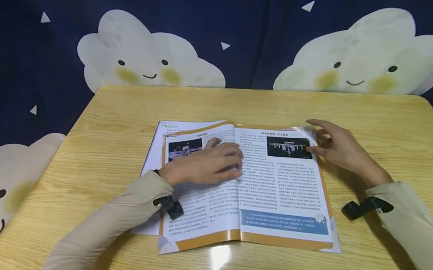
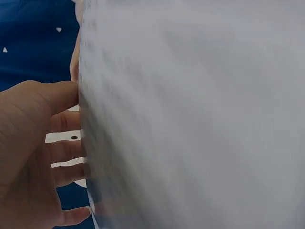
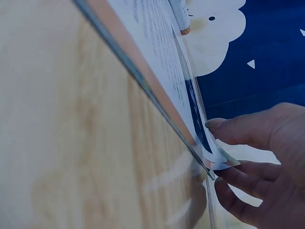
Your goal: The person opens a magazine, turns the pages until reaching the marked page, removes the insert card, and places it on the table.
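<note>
An open magazine (image 1: 280,190) with orange-bordered pages of printed text lies on the table. My left hand (image 1: 207,162) rests across its left page near the centre fold, fingers loosely extended. At the far right corner, my right hand (image 1: 337,150) pinches the page (image 3: 219,160) between thumb and fingers. In the right wrist view that corner bends up, thumb on its printed side and fingers beneath. A spacecraft photo (image 1: 288,148) lies beside the right thumb. The left wrist view is mostly filled by the blurred white page (image 2: 200,119), the left fingers at its edge.
Under the magazine's left side, another printed sheet or booklet (image 1: 151,154) sticks out. The wooden table (image 1: 391,127) extends around them. Behind it hangs a dark blue curtain (image 1: 252,24) with smiling clouds. Black straps (image 1: 365,208) circle both wrists over beige sleeves.
</note>
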### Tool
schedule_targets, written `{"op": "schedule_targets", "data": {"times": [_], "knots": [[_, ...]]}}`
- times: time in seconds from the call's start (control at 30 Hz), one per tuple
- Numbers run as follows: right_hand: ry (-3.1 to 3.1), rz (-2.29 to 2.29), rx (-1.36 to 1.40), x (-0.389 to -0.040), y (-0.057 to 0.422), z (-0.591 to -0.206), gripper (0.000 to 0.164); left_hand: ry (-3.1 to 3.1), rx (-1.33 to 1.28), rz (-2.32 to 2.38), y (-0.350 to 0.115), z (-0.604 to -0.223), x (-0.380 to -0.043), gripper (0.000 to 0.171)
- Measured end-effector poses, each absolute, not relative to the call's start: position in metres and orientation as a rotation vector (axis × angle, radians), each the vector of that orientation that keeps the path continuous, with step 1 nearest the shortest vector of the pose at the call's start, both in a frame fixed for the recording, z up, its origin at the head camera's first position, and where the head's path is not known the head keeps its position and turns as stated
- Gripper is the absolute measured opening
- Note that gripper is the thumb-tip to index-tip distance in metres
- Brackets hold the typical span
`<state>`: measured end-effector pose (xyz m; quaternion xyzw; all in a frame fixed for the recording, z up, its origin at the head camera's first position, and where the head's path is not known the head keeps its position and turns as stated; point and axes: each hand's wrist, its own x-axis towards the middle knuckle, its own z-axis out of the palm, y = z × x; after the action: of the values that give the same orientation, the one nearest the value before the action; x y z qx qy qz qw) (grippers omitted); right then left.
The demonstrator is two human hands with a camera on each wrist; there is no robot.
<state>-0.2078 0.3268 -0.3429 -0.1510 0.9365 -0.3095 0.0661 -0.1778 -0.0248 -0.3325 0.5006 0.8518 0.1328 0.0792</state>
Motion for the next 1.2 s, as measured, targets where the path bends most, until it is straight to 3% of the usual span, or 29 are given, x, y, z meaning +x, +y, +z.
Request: {"op": "schedule_targets", "data": {"times": [0.33,0.67,0.9,1.2], "knots": [[2.826,-0.959,-0.417,-0.208,0.325,-0.344,0.077,2.530,1.408,0.439,-0.031,-0.336,-0.178,0.011],[2.859,-1.041,-0.429,-0.205,0.326,-0.347,0.085,2.476,1.262,0.577,-0.034,-0.344,-0.180,0.016],[2.854,-1.122,-0.356,-0.203,0.325,-0.347,0.097,2.471,1.255,0.551,-0.031,-0.344,-0.186,0.021],[2.855,-1.145,-0.382,-0.201,0.323,-0.348,0.100,2.567,1.262,0.472,-0.019,-0.342,-0.195,0.020]]}}
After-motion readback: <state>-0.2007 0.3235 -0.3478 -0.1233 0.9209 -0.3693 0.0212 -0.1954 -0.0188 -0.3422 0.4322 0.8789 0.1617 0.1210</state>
